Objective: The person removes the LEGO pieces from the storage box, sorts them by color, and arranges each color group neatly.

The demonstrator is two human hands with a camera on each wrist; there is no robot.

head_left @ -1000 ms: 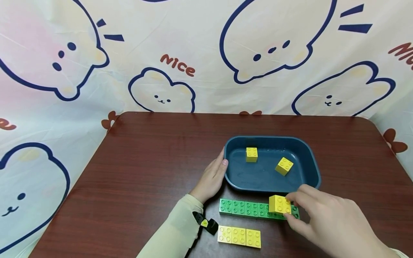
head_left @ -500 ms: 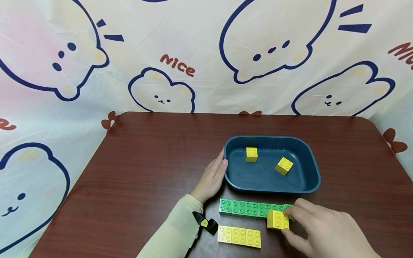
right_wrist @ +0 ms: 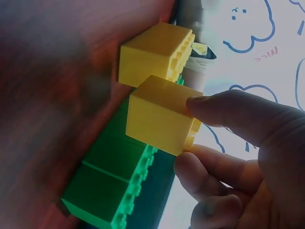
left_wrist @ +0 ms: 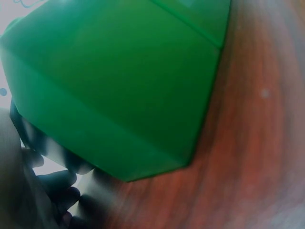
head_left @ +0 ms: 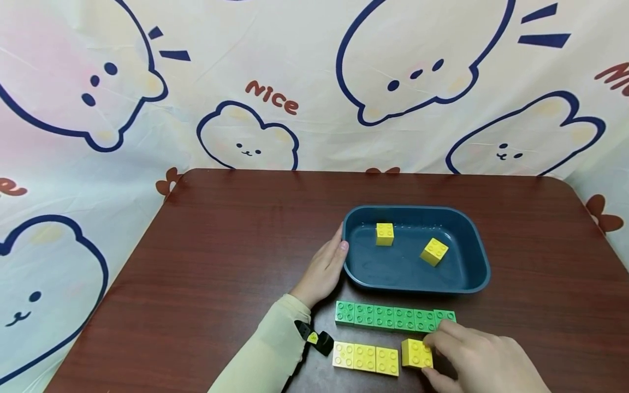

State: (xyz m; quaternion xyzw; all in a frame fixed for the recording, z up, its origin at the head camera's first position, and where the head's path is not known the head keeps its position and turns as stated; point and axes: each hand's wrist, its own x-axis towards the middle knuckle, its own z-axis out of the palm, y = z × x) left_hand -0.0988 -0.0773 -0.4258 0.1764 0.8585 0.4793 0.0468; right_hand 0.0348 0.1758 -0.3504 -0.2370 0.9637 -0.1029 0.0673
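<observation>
My right hand pinches a yellow toy building brick between thumb and fingers, studs up, at the right end of a row of yellow bricks. A narrow gap shows between the two in the head view. From the right wrist, the thumb lies on one side of the held brick and the fingertips on the other. My left hand rests with extended fingers against the left wall of a dark blue tray. Two yellow bricks lie apart inside it.
Between tray and yellow row runs a straight row of green bricks, its right end partly behind my right hand. A green brick end fills much of the left wrist view. A patterned cloth hangs beyond the brown table.
My right hand has brought the yellow brick from above the green row toward me and slightly left, beside the yellow row. My left hand stays on the tray.
</observation>
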